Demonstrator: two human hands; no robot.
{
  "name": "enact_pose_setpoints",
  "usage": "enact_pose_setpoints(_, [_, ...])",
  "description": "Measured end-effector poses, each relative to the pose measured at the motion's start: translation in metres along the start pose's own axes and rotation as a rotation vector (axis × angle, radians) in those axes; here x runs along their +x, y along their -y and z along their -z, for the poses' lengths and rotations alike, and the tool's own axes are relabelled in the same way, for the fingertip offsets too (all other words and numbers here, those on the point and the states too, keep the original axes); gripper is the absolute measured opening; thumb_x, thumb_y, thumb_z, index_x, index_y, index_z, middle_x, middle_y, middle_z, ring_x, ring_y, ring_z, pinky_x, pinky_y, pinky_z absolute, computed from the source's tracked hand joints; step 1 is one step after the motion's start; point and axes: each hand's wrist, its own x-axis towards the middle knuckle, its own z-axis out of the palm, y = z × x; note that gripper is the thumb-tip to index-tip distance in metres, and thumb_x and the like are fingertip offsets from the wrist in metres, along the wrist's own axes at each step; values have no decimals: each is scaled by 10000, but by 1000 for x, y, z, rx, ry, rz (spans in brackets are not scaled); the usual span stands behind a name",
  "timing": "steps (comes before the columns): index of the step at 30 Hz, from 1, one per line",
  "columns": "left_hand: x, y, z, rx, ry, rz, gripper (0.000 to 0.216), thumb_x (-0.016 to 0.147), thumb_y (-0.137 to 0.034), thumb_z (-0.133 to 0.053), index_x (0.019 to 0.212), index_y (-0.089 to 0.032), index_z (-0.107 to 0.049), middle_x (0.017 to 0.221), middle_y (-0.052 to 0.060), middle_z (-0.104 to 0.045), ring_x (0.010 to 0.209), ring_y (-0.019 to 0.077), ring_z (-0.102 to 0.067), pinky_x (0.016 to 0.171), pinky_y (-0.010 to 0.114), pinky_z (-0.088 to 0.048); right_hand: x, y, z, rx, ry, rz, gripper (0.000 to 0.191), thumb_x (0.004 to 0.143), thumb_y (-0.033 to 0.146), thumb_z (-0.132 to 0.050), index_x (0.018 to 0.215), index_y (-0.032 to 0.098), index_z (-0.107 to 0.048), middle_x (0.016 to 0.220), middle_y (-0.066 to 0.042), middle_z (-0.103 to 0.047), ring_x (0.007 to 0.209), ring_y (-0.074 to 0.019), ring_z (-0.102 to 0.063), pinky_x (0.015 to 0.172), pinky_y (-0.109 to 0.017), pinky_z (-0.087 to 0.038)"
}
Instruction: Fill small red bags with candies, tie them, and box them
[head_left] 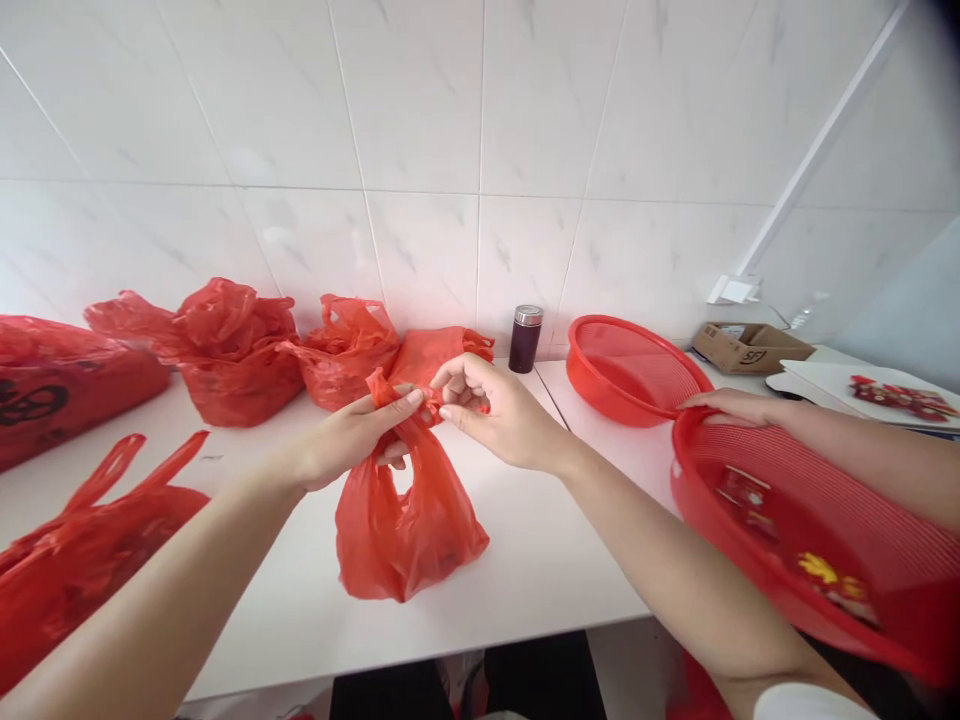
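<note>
A red plastic bag [420, 520] hangs over the front of the white table, its handles gathered at the top. My left hand [375, 430] is closed round one side of the gathered handles, thumb on top. With fingertips pinched, my right hand [487, 410] grips the twisted end of the handles, right beside the left thumb. What lies inside the bag cannot be made out.
Full red bags [232, 370] line the wall, with another bag [105, 540] at the near left. A dark cup [525, 340] stands behind my hands. To the right are a red basket [585, 375] and a second one [697, 500], held by another person's hand [739, 405]. A cardboard box [750, 350] sits behind.
</note>
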Motion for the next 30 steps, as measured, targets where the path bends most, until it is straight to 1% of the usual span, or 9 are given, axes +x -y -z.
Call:
enact_pose_setpoints(2, [-1, 3, 5, 42, 35, -72, 331, 931, -452, -454, 750, -211, -592, 651, 3, -569, 608, 148, -540, 644, 308, -524, -10, 10, -4, 99, 61, 47, 161, 871, 154, -571, 1005, 227, -519, 868, 21, -565, 831, -106, -578, 842, -301, -492])
enact_pose_setpoints(5, [-4, 1, 10, 247, 141, -145, 248, 905, -376, -507, 804, -227, -678, 753, 18, -661, 730, 185, -619, 700, 318, -531, -17, 13, -9, 203, 173, 84, 178, 864, 183, -616, 1017, 223, -534, 895, 15, -598, 879, -113, -600, 908, -319, -476])
enact_pose_setpoints(8, [-4, 1, 8, 473, 147, -157, 140, 832, -317, -592, 821, -256, -718, 794, -2, -701, 787, 195, -649, 706, 295, -524, -12, -9, -20, 188, -30, 29, 149, 919, 262, -560, 1065, 233, -554, 1038, -17, -624, 1018, -139, -595, 960, -343, -448])
enact_pose_setpoints(11, [0, 11, -1, 647, -37, -205, 147, 771, -183, -551, 794, -251, -680, 745, -22, -680, 690, 165, -626, 593, 253, -486, -5, -43, -35, 179, -125, -119, 228, 973, 338, -455, 1164, 258, -553, 1028, -23, -635, 963, -151, -613, 905, -353, -475])
enact_pose_setpoints(13, [4, 23, -7, 808, -258, -288, 221, 717, -85, -463, 763, -232, -622, 695, -25, -642, 596, 143, -571, 515, 239, -425, -3, -60, -44, 241, -86, -200, 279, 980, 365, -434, 1222, 274, -538, 930, -7, -642, 833, -143, -627, 838, -345, -500])
enact_pose_setpoints(15, [8, 33, -12, 945, -423, -415, 291, 696, -41, -408, 817, -224, -601, 814, -5, -663, 643, 144, -583, 529, 243, -415, -3, -68, -50, 361, -39, -232, 310, 966, 385, -464, 1254, 285, -524, 907, 3, -642, 791, -138, -627, 798, -328, -513])
enact_pose_setpoints(19, [12, 44, -13, 925, -444, -563, 319, 816, -114, -412, 1031, -234, -615, 1118, 44, -656, 925, 182, -647, 740, 274, -496, -7, -69, -51, 475, 16, -237, 246, 929, 423, -527, 1030, 223, -628, 957, -13, -640, 888, -146, -612, 814, -293, -492])
enact_pose_setpoints(24, [-1, 60, 3, 874, -273, -278, 327, 855, -201, -398, 1031, -255, -669, 973, 28, -729, 846, 208, -671, 740, 307, -511, -19, -83, -45, 321, -154, -295, 329, 866, 497, -591, 762, 190, -541, 755, 26, -598, 717, -119, -585, 685, -254, -471])
enact_pose_setpoints(30, [-34, 118, 28, 817, -229, -17, 313, 911, -324, -390, 794, -270, -676, 823, 9, -730, 670, 197, -643, 616, 289, -479, -40, -146, -35, 306, -433, -586, 387, 803, 553, -611, 793, 196, -464, 779, -38, -650, 745, -186, -678, 677, -315, -523])
